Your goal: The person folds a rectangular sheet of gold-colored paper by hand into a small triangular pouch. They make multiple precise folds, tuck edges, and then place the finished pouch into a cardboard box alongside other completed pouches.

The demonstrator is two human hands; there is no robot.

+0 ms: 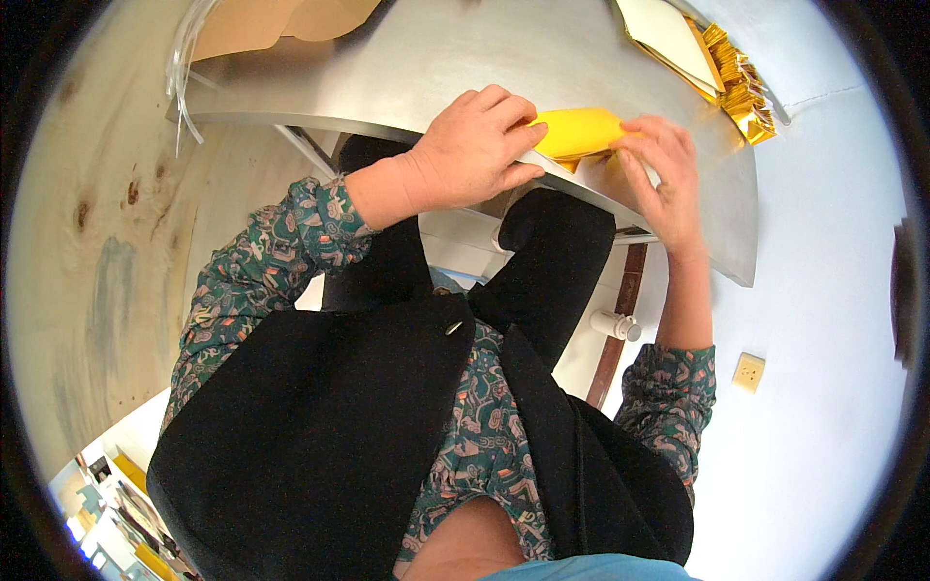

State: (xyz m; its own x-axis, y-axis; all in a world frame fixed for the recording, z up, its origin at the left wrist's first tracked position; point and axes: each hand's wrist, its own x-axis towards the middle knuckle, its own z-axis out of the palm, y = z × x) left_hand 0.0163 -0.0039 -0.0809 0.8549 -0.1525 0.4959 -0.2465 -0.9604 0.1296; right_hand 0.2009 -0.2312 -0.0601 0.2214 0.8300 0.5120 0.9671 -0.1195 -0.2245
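Yellow piece at front edge of worktop, both hands on it

The metal worktop carries a yellow piece of soft-looking, folded form, located at the front edge, right of its middle. A small gold-coloured part shows beneath it. The left hand is half curled, its forefinger touching the left end of the piece, thumb apart and lower, close to the front edge; whether it grips cannot be told. The right hand has bent fingertips against the right end, thumb held away from the palm; a firm grip cannot be confirmed.

Along the right edge of the worktop lie gold foil strips, with a cream sheet beside them. Brown paper lies toward the left edge. Clear plastic strips hang over the front left corner
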